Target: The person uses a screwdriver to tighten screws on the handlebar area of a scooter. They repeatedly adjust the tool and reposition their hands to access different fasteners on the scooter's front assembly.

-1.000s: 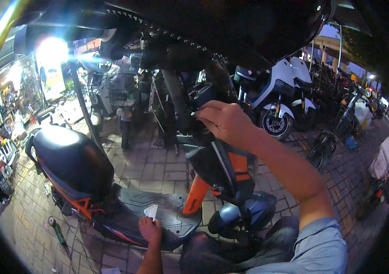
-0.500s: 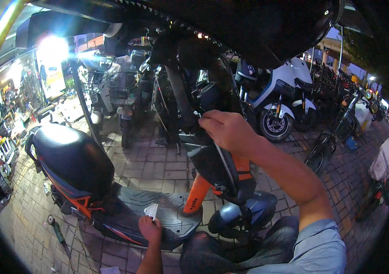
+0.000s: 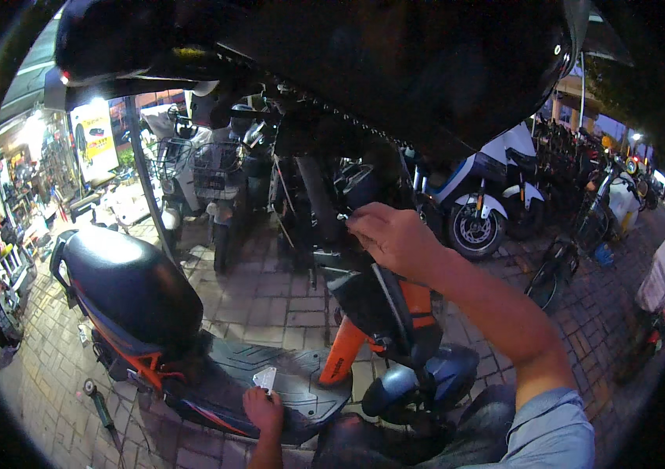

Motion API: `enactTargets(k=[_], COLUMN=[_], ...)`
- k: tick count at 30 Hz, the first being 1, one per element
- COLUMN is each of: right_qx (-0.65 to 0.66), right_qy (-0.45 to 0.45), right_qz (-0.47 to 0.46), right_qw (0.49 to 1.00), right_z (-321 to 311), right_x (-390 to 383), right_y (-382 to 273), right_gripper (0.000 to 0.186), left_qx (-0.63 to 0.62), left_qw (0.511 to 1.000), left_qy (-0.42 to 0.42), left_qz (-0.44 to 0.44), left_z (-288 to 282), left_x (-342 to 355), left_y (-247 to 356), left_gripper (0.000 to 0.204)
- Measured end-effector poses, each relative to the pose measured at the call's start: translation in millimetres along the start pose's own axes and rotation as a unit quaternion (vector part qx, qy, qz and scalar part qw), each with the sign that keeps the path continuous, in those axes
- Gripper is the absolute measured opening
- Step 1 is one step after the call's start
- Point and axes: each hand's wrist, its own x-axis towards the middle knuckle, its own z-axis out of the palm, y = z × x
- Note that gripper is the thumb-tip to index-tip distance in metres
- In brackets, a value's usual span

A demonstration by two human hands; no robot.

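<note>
An orange and black electric scooter stands before me, with its black seat (image 3: 125,281) on the left and its orange front tube (image 3: 343,352) on the right. My left hand (image 3: 263,412) is closed on a small whitish metal plate (image 3: 265,378), low over the grey footboard (image 3: 227,363). Higher up, my right hand (image 3: 395,238) pinches at the upper front of the scooter, beside a dark upright column (image 3: 315,187). Whatever lies between those fingertips is too small and dark to make out.
A green-bodied power tool (image 3: 100,406) lies on the paving at the lower left. A blue-grey front mudguard (image 3: 418,383) sits close by my knees. White scooters (image 3: 477,184) are parked behind. A large black shape (image 3: 395,70) covers the top of the view.
The view has shifted a little, so the scene sits lower and the black shape at the top covers more. Both hands keep nearly the same place on the scooter.
</note>
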Motion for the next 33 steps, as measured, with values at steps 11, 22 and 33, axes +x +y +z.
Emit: enactTargets(k=[11, 22, 33], right_qx=[-0.033, -0.055, -0.014], right_qy=[0.018, -0.021, 0.016], right_qz=[-0.03, -0.08, -0.008], right_qw=[0.999, 0.995, 1.0], right_z=[4, 6, 10], right_x=[-1, -7, -9], right_y=[-5, -4, -6], right_gripper=[0.02, 0.02, 0.021], left_qx=[-0.007, -0.013, -0.011], left_qw=[1.0, 0.999, 1.0], left_qy=[-0.014, -0.026, 0.016], left_qz=[-0.012, -0.026, 0.012], left_z=[0, 1, 6], left_x=[-1, -2, -4], left_y=[-2, -2, -6], left_gripper=[0.018, 0.022, 0.019])
